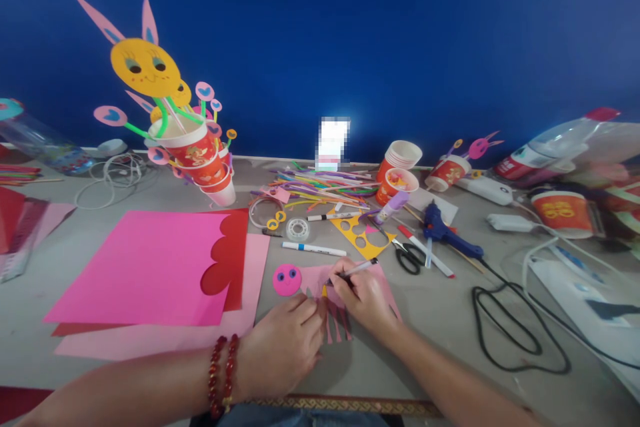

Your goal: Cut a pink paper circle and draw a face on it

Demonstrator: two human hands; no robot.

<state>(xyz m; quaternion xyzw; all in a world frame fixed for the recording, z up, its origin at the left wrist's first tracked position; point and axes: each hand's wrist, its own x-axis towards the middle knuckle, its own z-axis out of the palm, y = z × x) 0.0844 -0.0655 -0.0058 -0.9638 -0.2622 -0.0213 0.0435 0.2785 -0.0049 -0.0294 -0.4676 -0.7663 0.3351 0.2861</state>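
Note:
My right hand [363,297] is closed around a pen [361,267], its tip down near a small yellow piece [324,291] on light pink paper [385,280]. My left hand [285,347] has its fingers drawn together at the lower end of that yellow piece, pinning it against the paper. Narrow cut strips [337,330] of pink lie between the hands. Just above my left hand rests a round bright pink face [287,279] with two dark blue eyes. The pen's tip is partly hidden by my fingers.
Pink sheets [145,267] lie at left, near decorated stacked cups [195,153]. Markers [314,249], tape [297,229], scissors [410,257] and a yellow punched sheet [360,233] lie beyond my hands. A blue glue gun [450,230] trails a black cord [510,333] at right.

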